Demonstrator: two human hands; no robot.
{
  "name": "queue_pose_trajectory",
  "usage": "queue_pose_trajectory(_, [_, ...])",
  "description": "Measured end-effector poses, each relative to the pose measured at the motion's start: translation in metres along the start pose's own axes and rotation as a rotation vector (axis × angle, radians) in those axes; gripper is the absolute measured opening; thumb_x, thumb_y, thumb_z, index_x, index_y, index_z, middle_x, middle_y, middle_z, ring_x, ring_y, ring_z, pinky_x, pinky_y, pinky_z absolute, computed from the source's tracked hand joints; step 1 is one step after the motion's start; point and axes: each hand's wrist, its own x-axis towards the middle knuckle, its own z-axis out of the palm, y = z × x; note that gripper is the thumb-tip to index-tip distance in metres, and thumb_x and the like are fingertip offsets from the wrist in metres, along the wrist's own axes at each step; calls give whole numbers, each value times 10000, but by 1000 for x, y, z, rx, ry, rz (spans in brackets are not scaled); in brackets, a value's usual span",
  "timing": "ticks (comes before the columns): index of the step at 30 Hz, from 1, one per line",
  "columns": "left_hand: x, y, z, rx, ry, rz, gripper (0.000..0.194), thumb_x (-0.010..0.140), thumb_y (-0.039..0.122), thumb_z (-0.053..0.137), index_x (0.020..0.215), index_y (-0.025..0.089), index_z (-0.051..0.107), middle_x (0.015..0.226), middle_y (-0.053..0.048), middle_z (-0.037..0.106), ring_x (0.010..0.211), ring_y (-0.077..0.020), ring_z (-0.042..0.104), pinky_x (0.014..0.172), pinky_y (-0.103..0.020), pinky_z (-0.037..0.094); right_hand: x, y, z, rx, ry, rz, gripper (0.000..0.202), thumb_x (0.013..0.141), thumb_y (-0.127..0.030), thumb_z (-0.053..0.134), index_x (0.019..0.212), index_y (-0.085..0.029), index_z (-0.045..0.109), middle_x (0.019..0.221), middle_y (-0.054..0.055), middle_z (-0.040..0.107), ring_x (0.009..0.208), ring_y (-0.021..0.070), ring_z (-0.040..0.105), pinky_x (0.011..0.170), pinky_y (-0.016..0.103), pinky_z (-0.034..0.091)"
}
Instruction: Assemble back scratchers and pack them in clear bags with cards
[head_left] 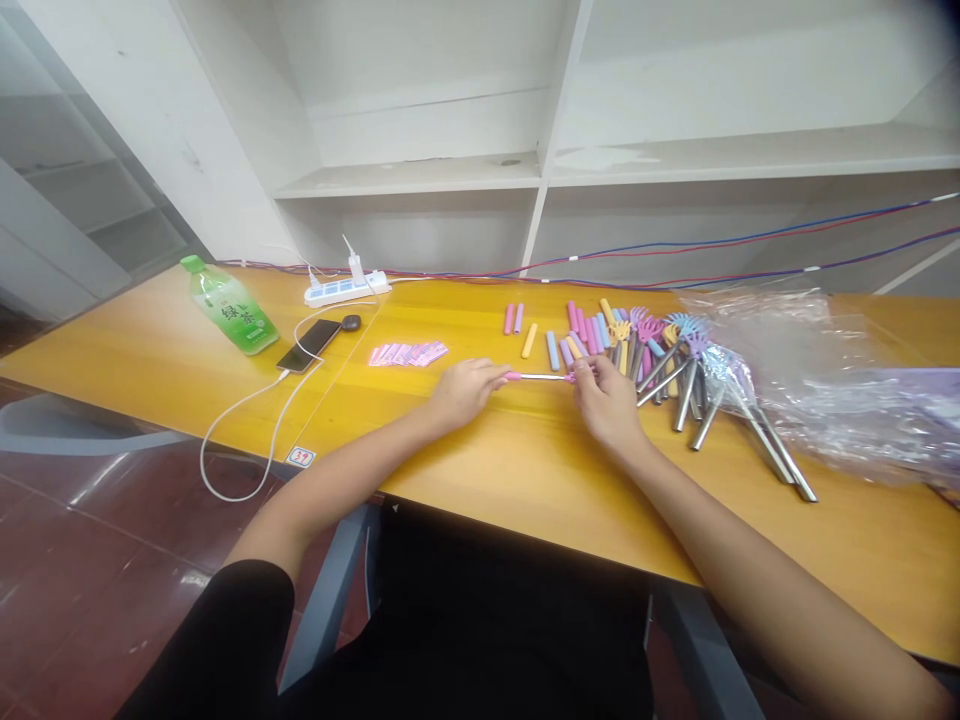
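Between my two hands runs a thin back scratcher (544, 377), its metal rod level above the table's front half. My left hand (466, 393) is closed on its pink grip end. At the other end, my right hand (606, 398) pinches the pink head, which the fingers mostly hide. Loose pink, purple, yellow and blue handle sleeves (553, 350) lie just beyond my right hand. To its right is a pile of metal back scratcher rods (684, 400) with coloured claw heads (651, 328). Small pink printed cards (409, 354) lie in a row beyond my left hand.
A green tea bottle (231, 305) lies at the left, near a phone (309, 346) on a white charging cable (279, 420). A power strip (346, 288) sits at the back edge. Clear plastic bags (817, 390) cover the right side. White shelves (420, 178) stand behind the table.
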Motion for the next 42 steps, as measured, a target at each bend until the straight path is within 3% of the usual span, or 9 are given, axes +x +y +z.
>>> queue_pose_trajectory(13, [0, 3, 2, 4, -2, 4, 365, 1084, 341, 443, 1285, 228, 726, 977, -79, 706, 949, -202, 664, 865, -302, 493, -2, -6, 2, 5, 15, 33, 384, 947, -567, 459, 848, -233, 621, 704, 36, 637, 743, 239, 597, 752, 355, 455])
queue_pose_trajectory(22, [-2, 1, 6, 4, 10, 20, 369, 1082, 354, 450, 1289, 219, 725, 946, -74, 697, 913, -203, 657, 837, -300, 488, -5, -7, 3, -9, 24, 35, 375, 937, -554, 453, 881, -230, 633, 817, 74, 704, 793, 255, 624, 779, 366, 457])
queue_pose_trajectory(36, [-4, 4, 8, -16, 15, 20, 345, 1081, 330, 471, 1279, 206, 726, 947, -67, 700, 897, -182, 662, 815, -277, 470, -4, -7, 4, -44, 6, 48, 403, 940, -559, 448, 879, -213, 646, 759, 64, 670, 753, 238, 603, 740, 343, 440])
queue_pose_trajectory(42, [-1, 6, 5, 10, -3, 6, 350, 1087, 333, 452, 1278, 202, 715, 967, -70, 705, 933, -188, 660, 844, -286, 476, -3, -10, -2, -31, -63, 79, 444, 957, -603, 440, 911, -207, 636, 690, 38, 634, 676, 216, 582, 701, 334, 431])
